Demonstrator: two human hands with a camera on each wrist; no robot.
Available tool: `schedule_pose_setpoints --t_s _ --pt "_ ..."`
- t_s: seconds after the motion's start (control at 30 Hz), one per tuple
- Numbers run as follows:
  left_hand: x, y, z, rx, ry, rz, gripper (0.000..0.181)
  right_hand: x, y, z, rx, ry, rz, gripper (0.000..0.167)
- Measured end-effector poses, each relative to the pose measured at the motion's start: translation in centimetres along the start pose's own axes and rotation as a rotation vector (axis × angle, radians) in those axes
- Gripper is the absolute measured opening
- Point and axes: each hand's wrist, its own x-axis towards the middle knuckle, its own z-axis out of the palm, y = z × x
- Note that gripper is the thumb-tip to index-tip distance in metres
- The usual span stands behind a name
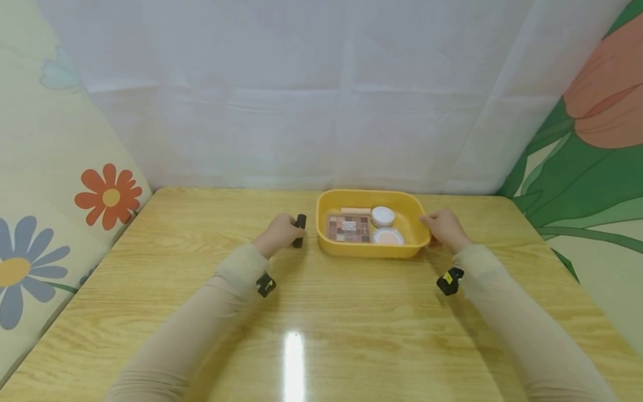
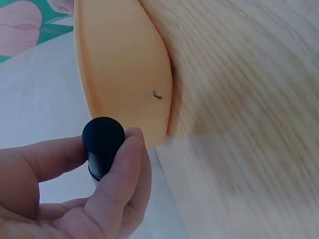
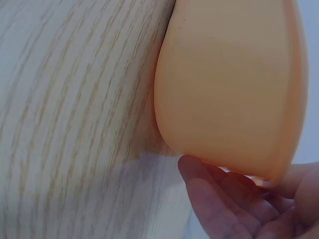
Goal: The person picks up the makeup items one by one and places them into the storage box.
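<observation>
My left hand [image 1: 281, 231] pinches a slim black cosmetic tube [image 1: 299, 230] between thumb and fingers, just left of a yellow plastic basket [image 1: 372, 250]. In the left wrist view, the round black end of the tube [image 2: 103, 137] points toward the camera. At the basket's right end, my right hand [image 1: 445, 228] grips the rim, fingers against the outer wall and thumb over the edge. Inside the basket lie an eyeshadow palette [image 1: 348, 229], a pale peach stick [image 1: 355, 211], a white round jar [image 1: 383, 216] and a round compact [image 1: 388, 237].
The basket stands on a wood-grain table [image 1: 351, 312] near its back edge. Behind it hangs a white cloth [image 1: 301, 100]. Flower-painted panels [image 1: 50, 167] flank the table on both sides. A small dark mark shows on the basket's outer wall [image 2: 124, 59].
</observation>
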Motion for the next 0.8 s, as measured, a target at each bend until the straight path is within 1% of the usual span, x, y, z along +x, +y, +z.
schedule_pose_setpoints --t_s 0.07,0.2,0.37,0.67,0.8 --pt "-0.1 0.2 0.0 -0.002 0.004 0.019 0.038 0.0 -0.1 0.0 -0.005 -0.001 0.002 0.044" --pt "-0.3 0.6 0.0 -0.021 -0.001 0.039 0.033 -0.1 -0.1 0.0 -0.001 -0.001 0.007 0.044" --pt "-0.5 1.2 0.1 -0.047 -0.014 0.038 0.034 0.0 0.0 0.0 -0.002 0.001 -0.006 0.044" --pt "-0.5 2.5 0.4 -0.02 -0.025 0.029 0.035 0.0 0.1 -0.1 -0.016 0.007 -0.017 0.042" --pt "-0.4 2.9 0.7 -0.082 -0.041 0.03 0.036 0.0 0.1 0.0 -0.008 0.003 -0.014 0.042"
